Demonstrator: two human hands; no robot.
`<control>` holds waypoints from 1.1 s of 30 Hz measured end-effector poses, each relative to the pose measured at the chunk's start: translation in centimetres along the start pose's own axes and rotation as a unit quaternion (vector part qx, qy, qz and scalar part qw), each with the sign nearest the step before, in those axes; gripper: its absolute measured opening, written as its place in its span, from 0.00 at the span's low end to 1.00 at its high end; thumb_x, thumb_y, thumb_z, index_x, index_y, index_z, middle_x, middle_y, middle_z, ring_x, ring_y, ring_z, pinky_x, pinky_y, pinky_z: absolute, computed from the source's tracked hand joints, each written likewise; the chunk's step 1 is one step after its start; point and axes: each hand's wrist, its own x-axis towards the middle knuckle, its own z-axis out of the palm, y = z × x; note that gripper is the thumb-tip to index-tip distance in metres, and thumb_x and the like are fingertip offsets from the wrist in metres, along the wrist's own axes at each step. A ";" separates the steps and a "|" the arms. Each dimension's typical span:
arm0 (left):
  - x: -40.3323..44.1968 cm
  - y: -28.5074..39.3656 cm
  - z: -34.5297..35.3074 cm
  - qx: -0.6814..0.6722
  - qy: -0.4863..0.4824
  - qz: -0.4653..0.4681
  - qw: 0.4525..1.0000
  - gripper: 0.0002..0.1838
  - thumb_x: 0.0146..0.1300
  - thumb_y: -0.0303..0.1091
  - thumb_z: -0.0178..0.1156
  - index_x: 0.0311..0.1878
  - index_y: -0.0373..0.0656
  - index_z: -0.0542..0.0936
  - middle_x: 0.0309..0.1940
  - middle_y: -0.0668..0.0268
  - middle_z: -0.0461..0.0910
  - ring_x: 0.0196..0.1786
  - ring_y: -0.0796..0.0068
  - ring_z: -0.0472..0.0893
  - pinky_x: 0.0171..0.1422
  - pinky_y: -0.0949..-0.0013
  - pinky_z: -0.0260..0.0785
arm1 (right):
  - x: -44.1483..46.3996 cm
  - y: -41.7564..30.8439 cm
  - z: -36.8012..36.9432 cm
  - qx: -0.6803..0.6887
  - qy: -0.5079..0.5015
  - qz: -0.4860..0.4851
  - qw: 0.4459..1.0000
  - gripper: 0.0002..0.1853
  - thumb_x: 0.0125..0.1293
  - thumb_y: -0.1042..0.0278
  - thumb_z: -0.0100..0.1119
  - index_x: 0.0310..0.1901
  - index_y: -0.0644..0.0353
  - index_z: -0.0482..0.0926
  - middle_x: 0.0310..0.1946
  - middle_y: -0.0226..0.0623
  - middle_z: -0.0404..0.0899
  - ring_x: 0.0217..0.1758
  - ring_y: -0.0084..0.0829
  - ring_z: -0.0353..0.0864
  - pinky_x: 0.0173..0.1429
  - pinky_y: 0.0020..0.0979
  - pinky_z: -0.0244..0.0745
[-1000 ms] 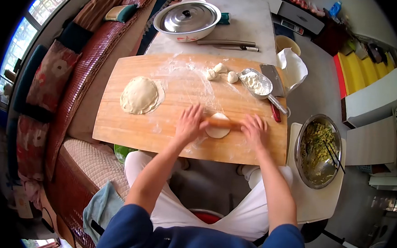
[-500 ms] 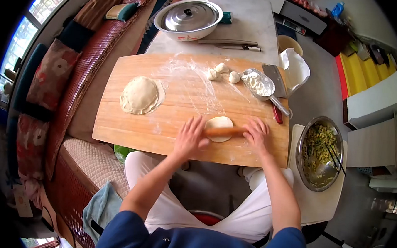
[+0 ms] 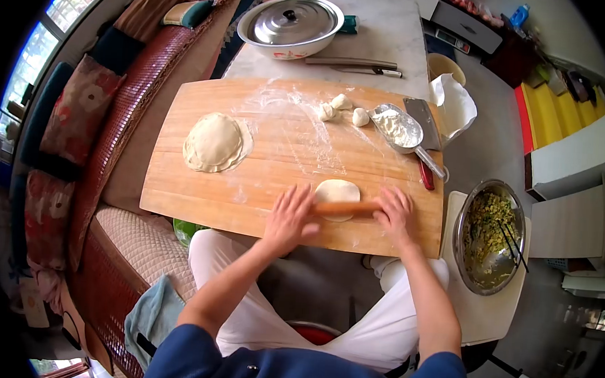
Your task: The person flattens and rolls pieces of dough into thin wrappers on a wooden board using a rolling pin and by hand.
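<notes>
A wooden rolling pin (image 3: pixel 346 208) lies across a flat round of dough (image 3: pixel 338 190) near the front edge of the wooden board (image 3: pixel 267 207). My left hand (image 3: pixel 291 218) presses on the pin's left end, its fingers covering that end. At the other end, my right hand (image 3: pixel 395 214) has its fingers over the pin. Farther left is a stack of rolled dough wrappers (image 3: pixel 214 143). Several small dough balls (image 3: pixel 342 103) sit at the back of the board, beside a metal scoop (image 3: pixel 397 129) filled with flour.
A cleaver (image 3: pixel 423 120) with a red handle lies along the board's right edge. Right of the board, a steel bowl (image 3: pixel 461 230) holds chopped filling and chopsticks. Behind, a lidded basin (image 3: pixel 291 32) and a knife (image 3: pixel 372 71) rest on the table. A sofa (image 3: pixel 134 102) runs along the left.
The rolling pin and both hands have shifted slightly toward me over the dough round. The view has also moved a little; the stack and dough balls stay put.
</notes>
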 end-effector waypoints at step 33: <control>0.2 -0.4 1.4 -0.035 0.027 -0.065 0.997 0.41 0.65 0.53 0.63 0.76 0.46 0.63 0.79 0.58 0.57 0.80 0.45 0.53 0.82 0.47 0.48 | 2.3 -2.4 -3.0 -0.023 -0.040 -0.028 0.999 0.19 0.59 0.56 0.71 0.54 0.35 0.85 0.67 0.26 0.75 0.77 0.45 0.62 0.79 0.61 0.49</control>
